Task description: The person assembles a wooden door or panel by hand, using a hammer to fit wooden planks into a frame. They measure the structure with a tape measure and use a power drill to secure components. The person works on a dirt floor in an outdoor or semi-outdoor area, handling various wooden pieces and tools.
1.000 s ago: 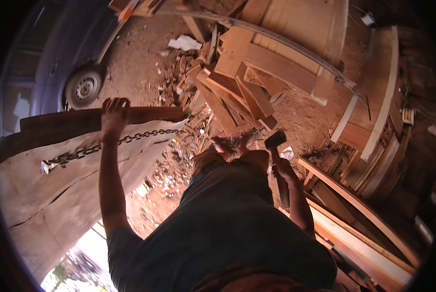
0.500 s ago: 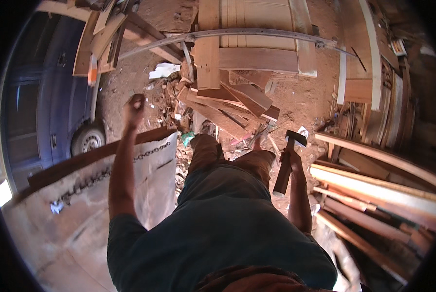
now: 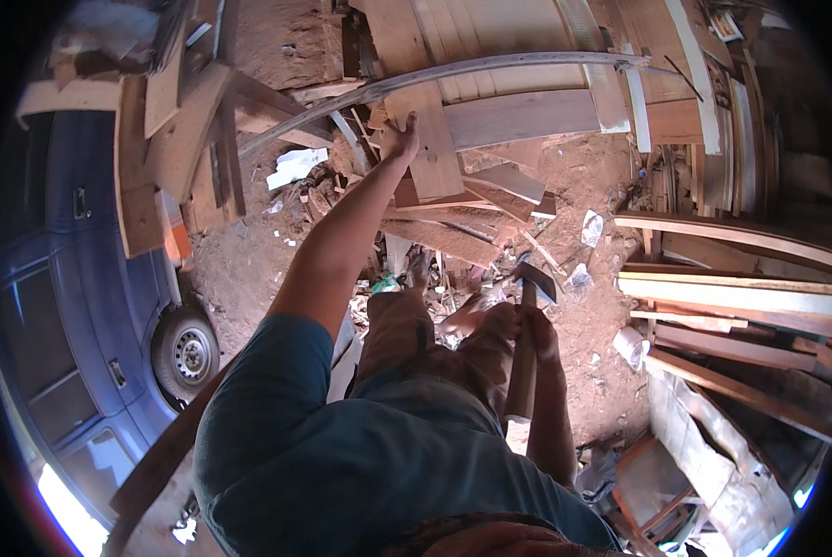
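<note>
My left arm stretches forward, and my left hand [image 3: 399, 141] is at the left edge of a long wooden board [image 3: 434, 167]. Its thumb lies over the board's face, while the other fingers are mostly hidden, seemingly wrapped round the edge. In my right hand [image 3: 538, 336], close to my right thigh, is a hammer [image 3: 522, 371]. Its dark head points away from me and its thick wooden handle slants back toward my body. A panelled wooden door or frame [image 3: 527, 116] adjoins the board on the right.
Wood offcuts [image 3: 444, 239] lie piled before my feet. A long curved bar [image 3: 499, 63] crosses above the board. Stacked planks [image 3: 731, 292] crowd the right side. Leftward stand a blue vehicle [image 3: 100, 251] and leaning boards [image 3: 179, 139]. A crumpled metal sheet [image 3: 713, 455] lies at lower right.
My left hand has swung forward and right, from the air onto the board. The hammer in my right hand has moved slightly left and nearer. My view has shifted.
</note>
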Available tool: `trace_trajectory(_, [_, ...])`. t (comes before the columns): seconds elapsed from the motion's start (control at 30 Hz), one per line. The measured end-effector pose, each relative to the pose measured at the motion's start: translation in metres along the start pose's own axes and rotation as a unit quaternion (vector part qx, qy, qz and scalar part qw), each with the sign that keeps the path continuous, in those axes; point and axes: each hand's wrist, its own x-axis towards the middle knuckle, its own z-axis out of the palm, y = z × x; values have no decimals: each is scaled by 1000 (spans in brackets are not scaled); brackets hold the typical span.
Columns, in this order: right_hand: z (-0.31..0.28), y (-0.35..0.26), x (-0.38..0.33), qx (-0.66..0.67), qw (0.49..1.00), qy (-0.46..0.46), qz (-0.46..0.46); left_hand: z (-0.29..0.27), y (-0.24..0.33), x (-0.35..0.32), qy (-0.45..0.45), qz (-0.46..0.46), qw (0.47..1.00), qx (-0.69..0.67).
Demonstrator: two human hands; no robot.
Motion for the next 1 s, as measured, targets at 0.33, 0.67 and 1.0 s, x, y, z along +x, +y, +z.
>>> trace_trajectory(0.33, [-45, 17, 79, 54, 997, -19, -53, 1, 25, -2, 42, -21, 998, 48])
trace_trajectory(0.67, [-144, -12, 138, 456, 796, 299, -261, 4, 25, 1, 66, -29, 997, -4])
trace_trajectory(1.0, [93, 7, 191, 184, 965, -62, -175, -2, 24, 1, 28, -62, 997, 21])
